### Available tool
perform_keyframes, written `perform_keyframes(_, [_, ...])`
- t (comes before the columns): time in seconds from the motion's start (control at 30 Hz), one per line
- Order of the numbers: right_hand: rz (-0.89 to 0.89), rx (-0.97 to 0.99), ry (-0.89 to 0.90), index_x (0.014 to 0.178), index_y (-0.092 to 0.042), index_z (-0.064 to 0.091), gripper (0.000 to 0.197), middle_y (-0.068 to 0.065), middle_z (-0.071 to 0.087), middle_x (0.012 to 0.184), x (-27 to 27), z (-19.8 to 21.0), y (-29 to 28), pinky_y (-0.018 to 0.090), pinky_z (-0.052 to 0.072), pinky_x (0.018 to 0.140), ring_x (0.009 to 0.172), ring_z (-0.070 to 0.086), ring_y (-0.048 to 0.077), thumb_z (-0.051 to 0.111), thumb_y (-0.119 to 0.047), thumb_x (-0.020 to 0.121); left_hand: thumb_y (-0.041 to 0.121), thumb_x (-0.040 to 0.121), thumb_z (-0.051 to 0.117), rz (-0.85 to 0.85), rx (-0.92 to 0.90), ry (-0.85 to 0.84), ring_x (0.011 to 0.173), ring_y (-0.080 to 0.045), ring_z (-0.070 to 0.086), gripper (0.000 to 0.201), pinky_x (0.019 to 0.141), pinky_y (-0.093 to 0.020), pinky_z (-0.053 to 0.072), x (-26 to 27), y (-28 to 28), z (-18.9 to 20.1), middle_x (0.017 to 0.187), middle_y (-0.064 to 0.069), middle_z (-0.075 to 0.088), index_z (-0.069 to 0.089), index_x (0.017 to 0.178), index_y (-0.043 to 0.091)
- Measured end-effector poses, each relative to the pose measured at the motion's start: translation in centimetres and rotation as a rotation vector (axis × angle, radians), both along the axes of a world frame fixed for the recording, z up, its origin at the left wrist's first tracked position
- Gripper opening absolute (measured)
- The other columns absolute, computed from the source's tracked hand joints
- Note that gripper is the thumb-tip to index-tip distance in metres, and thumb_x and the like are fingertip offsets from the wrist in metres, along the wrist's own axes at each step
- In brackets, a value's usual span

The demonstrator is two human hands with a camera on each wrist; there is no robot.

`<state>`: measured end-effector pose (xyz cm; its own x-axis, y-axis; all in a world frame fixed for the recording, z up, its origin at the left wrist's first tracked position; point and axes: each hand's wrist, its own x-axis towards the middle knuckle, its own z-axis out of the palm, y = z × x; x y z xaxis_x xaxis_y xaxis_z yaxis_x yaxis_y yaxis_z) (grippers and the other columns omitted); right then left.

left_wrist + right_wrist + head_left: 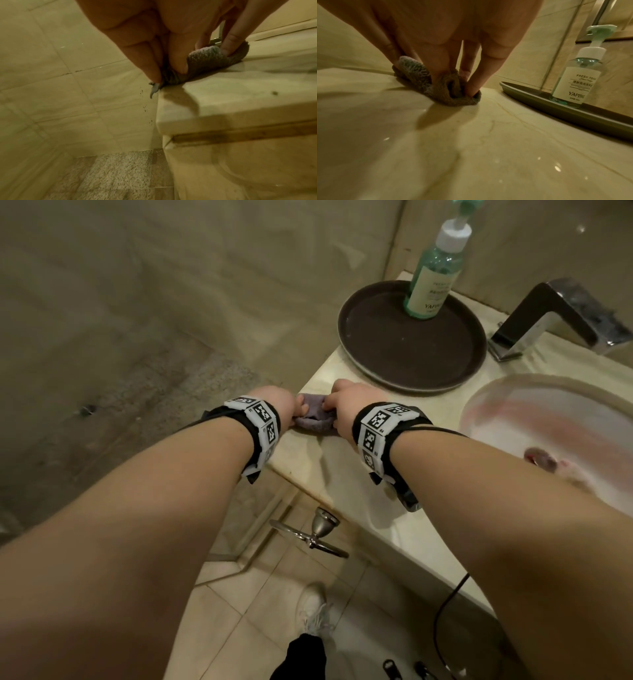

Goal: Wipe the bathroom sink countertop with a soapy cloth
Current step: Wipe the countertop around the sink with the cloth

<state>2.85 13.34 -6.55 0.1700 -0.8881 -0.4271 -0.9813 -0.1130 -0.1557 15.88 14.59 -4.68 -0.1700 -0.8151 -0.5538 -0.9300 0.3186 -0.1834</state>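
A small grey cloth [314, 419] lies bunched at the left edge of the beige marble countertop [329, 467]. My left hand [286, 404] pinches its left end at the counter's corner, fingers pointing down onto the cloth [202, 60]. My right hand [346, 402] grips the cloth's right end, fingertips pressed into the folds of the cloth [447, 86] on the shiny countertop [471, 148]. A white soapy patch shows on the cloth's upper fold in the left wrist view. Both hands hold it against the stone.
A round dark tray [411, 340] stands just behind the hands, carrying a green pump soap bottle [435, 278]. A chrome faucet [555, 316] and the white basin [548, 433] lie to the right. A towel ring [311, 532] hangs below the counter edge.
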Motion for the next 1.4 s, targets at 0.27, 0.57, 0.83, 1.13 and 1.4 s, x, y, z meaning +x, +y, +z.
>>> perform_keyframes(0.27, [0.221,-0.101,0.003,0.121,-0.019,0.059,0.039,0.006,0.047,0.122,1.0,0.0,3.0,0.032,0.045,0.089,0.111,0.053,0.030,0.060,-0.015,0.082,0.030,0.103,0.023,0.202,0.022,0.044,0.129,-0.030,0.046,0.046,0.103,-0.036,0.037,1.1,3.1,0.2,0.142,-0.017,0.045,0.032,0.145,0.013])
perform_keyframes(0.57, [0.261,-0.126,-0.011,0.122,-0.023,0.058,0.041,0.003,0.047,0.126,1.2,-0.3,5.9,0.030,0.043,0.088,0.117,0.049,0.028,0.059,-0.015,0.082,0.036,0.103,0.016,0.414,0.082,0.063,0.133,-0.033,0.041,0.054,0.106,-0.037,0.034,0.9,5.6,-0.8,0.146,-0.021,0.039,0.031,0.145,0.006])
perform_keyframes(0.83, [0.258,-0.073,-0.003,0.123,-0.022,0.057,0.043,0.005,0.048,0.128,0.2,-0.8,8.2,0.029,0.043,0.088,0.115,0.051,0.028,0.062,-0.020,0.080,0.032,0.104,0.019,0.347,-0.011,0.065,0.123,-0.035,0.050,0.048,0.097,-0.037,0.041,-0.3,9.0,-1.4,0.136,-0.023,0.049,0.037,0.140,0.006])
perform_keyframes(1.13, [0.099,-0.011,-0.088,0.117,-0.015,0.052,0.033,0.009,0.060,0.115,-1.3,-0.5,10.0,0.027,0.041,0.075,0.104,0.058,0.027,0.056,-0.020,0.085,0.018,0.099,0.037,0.234,0.018,-0.046,0.116,-0.030,0.057,0.035,0.092,-0.034,0.046,-2.4,11.5,-0.5,0.127,-0.014,0.058,0.051,0.131,0.010])
perform_keyframes(1.4, [0.127,-0.014,-0.072,0.121,-0.016,0.058,0.037,0.005,0.053,0.113,-3.7,1.6,9.0,0.027,0.039,0.076,0.100,0.056,0.026,0.055,-0.022,0.086,0.020,0.094,0.046,0.134,0.048,-0.045,0.109,-0.030,0.060,0.033,0.078,-0.028,0.040,-4.3,8.3,3.7,0.123,-0.013,0.060,0.058,0.125,0.016])
